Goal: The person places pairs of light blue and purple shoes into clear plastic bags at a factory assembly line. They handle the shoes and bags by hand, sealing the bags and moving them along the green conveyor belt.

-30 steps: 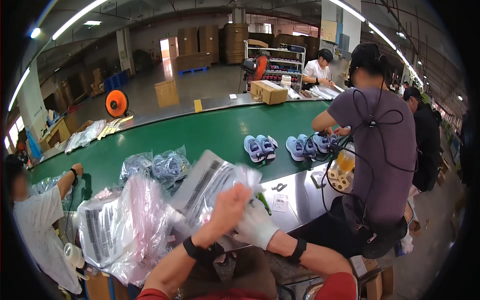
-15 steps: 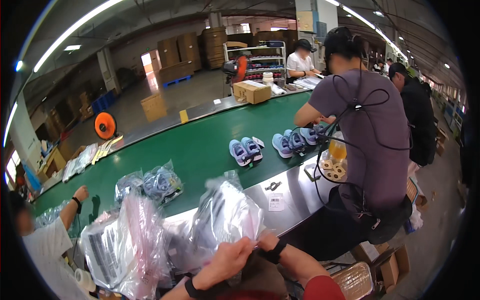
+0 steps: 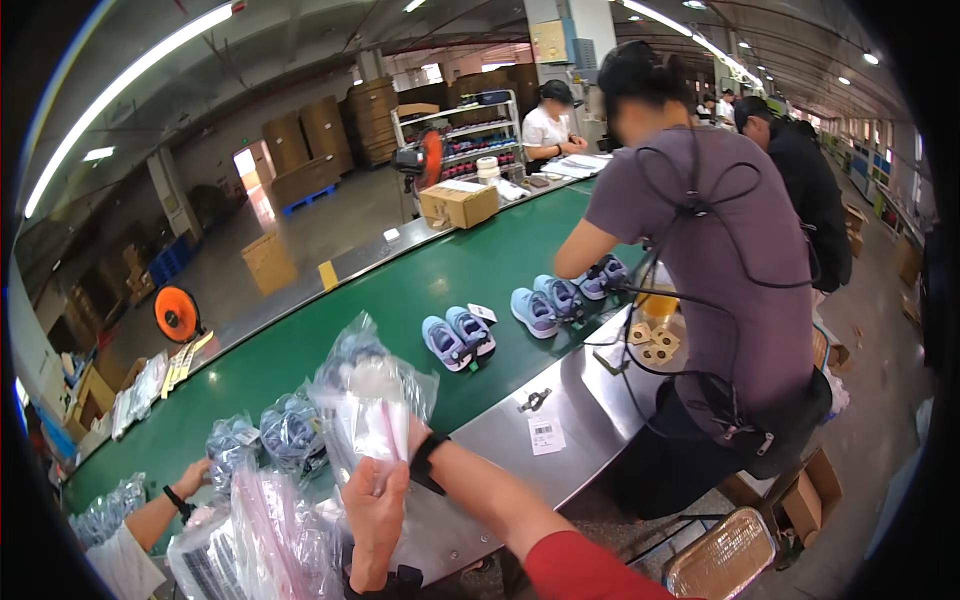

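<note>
Head view: the left hand (image 3: 375,515) pinches the near edge of a clear bag (image 3: 345,425), which extends straight beyond its fingertips, long axis pointing away from the person toward the green belt (image 3: 500,262). The right hand (image 3: 372,382), seemingly gloved, is inside the bag; its finger position cannot be told through the plastic. Bagged shoes (image 3: 290,432) and a plastic pile (image 3: 262,535) crowd the left; bare shoes (image 3: 458,338) sit beyond, rightward.

Along the long green belt (image 3: 470,270) are, left to right, plastic-wrapped blue shoes (image 3: 290,434), a clear plastic bag (image 3: 372,405) and paired light-blue shoes (image 3: 440,342). A white paper tag (image 3: 546,436) lies on the near steel ledge (image 3: 590,400), a brown cardboard box (image 3: 462,207) beyond the belt's far edge.
</note>
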A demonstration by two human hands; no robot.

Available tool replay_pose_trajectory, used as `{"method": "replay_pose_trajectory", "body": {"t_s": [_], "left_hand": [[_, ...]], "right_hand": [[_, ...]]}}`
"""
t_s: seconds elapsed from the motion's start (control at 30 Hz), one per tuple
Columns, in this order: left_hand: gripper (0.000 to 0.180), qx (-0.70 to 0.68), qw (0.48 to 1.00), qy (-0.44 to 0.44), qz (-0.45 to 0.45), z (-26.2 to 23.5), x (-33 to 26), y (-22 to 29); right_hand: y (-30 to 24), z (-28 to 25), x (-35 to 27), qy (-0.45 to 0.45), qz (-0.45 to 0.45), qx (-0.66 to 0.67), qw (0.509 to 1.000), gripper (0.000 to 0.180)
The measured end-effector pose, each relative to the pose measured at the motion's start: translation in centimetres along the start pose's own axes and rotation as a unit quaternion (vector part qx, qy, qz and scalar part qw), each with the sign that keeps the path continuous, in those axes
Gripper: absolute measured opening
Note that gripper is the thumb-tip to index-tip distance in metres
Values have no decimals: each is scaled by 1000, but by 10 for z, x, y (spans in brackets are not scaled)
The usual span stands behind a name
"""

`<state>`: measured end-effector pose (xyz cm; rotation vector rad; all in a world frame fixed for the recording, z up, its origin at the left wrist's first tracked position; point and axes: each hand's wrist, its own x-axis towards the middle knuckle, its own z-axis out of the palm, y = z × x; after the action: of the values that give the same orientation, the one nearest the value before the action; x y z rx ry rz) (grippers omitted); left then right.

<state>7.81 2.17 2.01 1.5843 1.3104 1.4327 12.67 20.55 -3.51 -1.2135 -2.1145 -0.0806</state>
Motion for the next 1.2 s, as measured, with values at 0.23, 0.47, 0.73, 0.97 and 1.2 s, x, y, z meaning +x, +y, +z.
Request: {"method": "replay_pose_trajectory", "body": {"t_s": [0.23,0.47,0.73,0.97,1.2], "left_hand": [[3,-239,951,168,-97,-35,7,-52],[10,-314,927,166,-118,-23,1,-54],[13,-470,841,111,-243,-23,-18,31],[13,-318,932,172,-19,-32,-22,-21],[17,-67,988,-127,62,10,-73,24]], "right_hand": [[5,63,-25,-226,-87,200,949,30],[18,-46,-107,-240,119,542,797,43],[15,-108,-168,-102,155,416,890,22],[-31,-180,-153,235,29,-48,970,13],[-35,-94,-166,-64,-103,136,983,21]]}}
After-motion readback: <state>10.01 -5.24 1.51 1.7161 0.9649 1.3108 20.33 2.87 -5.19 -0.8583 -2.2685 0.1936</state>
